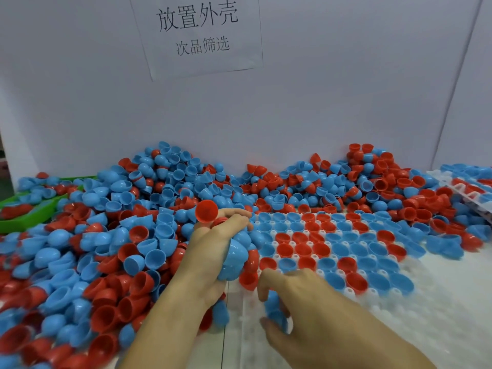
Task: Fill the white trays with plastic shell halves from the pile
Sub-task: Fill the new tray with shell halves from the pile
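The left hand (213, 246) is curled around a bunched handful of blue and red plastic shell halves (237, 258), hemispherical cups pressed against the palm, with one red half (206, 211) sticking up above the fingers, its hollow side facing the viewer. Just below and to its right, the right hand (295, 294) pinches a single blue shell half (275, 307) between thumb and bent fingers, held low over the near part of the white moulded plastic tray (439, 302).

That tray lies flat on the work surface, to the right of both hands. Its far rows hold blue and red halves seated hollow side up, one per socket; the near rows and the near right corner show bare white sockets, blurred in the picture.

The loose pile of blue and red shell halves (106, 235) covers the surface to the left of the hands and runs along the back, heaped against a plain white wall (346, 102). It touches the tray's far and left edges. A green plastic bin (16, 222) sits half buried at the far left. A second white tray (468, 193) with halves in it rests tilted at the far right edge.

On the wall above hangs a white paper sign (197, 33) with Chinese characters.
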